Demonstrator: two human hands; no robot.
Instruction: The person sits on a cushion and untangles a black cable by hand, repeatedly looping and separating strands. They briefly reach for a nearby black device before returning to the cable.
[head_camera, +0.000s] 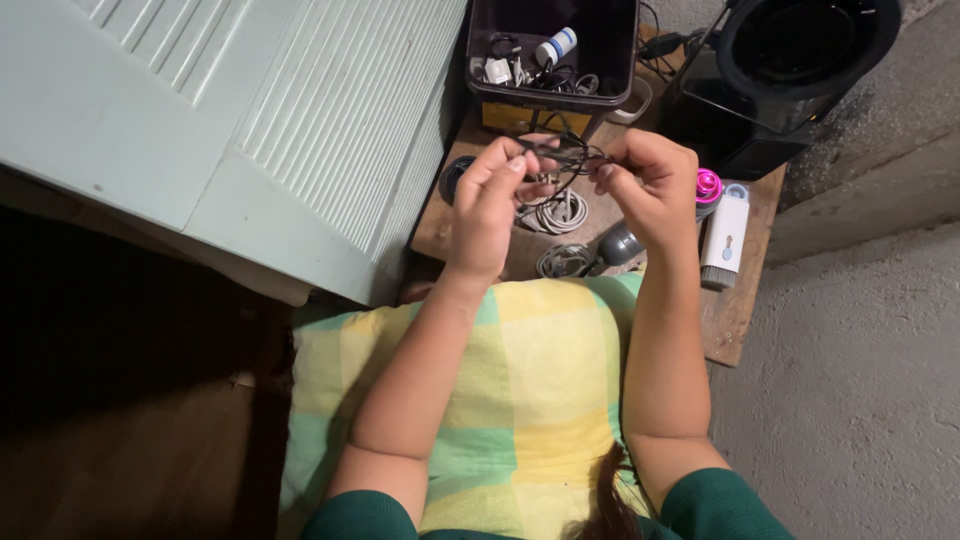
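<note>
Above the checked pillow (520, 380), toward twelve o'clock, left hand (487, 205) and right hand (650, 190) pinch a tangled dark cable (565, 155); its ends blur, and the black bin (552, 50) is cut off.

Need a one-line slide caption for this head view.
Both hands, left and right, pinch a tangled dark cable above a wooden board.

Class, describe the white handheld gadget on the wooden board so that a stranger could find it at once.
Start at the wooden board beneath the big black appliance. Just beyond the right hand, near the board's right edge, lies the white gadget. Unlike the grey coiled cables nearby, it is a rigid white oblong beside a pink knob.
</note>
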